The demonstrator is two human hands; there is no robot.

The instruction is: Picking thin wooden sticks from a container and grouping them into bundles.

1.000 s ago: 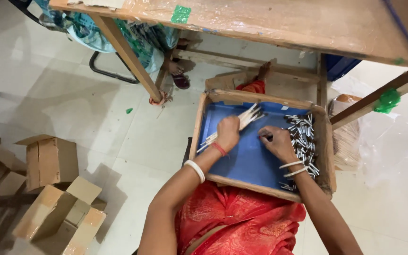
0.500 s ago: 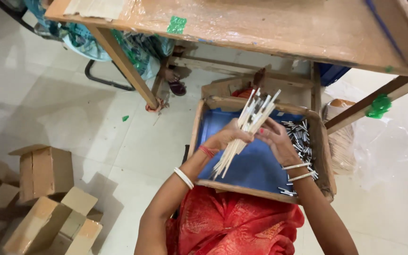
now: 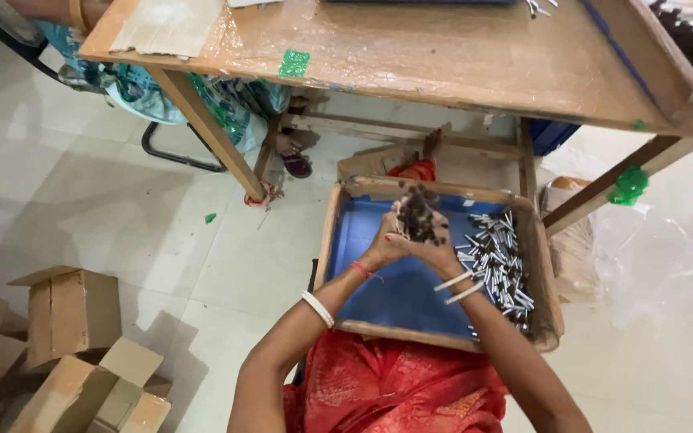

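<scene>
Over one tray point(image 3: 338, 240), two hands point(image 3: 415, 240) clasp one bundle point(image 3: 417, 215).

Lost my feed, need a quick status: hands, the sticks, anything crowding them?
Left hand and right hand both clasped around bundle of sticks, held upright over blue-lined wooden tray. Loose sticks piled at tray's right side. Nothing in the way.

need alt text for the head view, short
Seen from above, a person's left hand and right hand clasp a bundle of thin sticks upright over a blue-lined wooden tray on their lap. Loose sticks lie in the tray's right side; a wooden table stands beyond, cardboard boxes lower left.
</scene>
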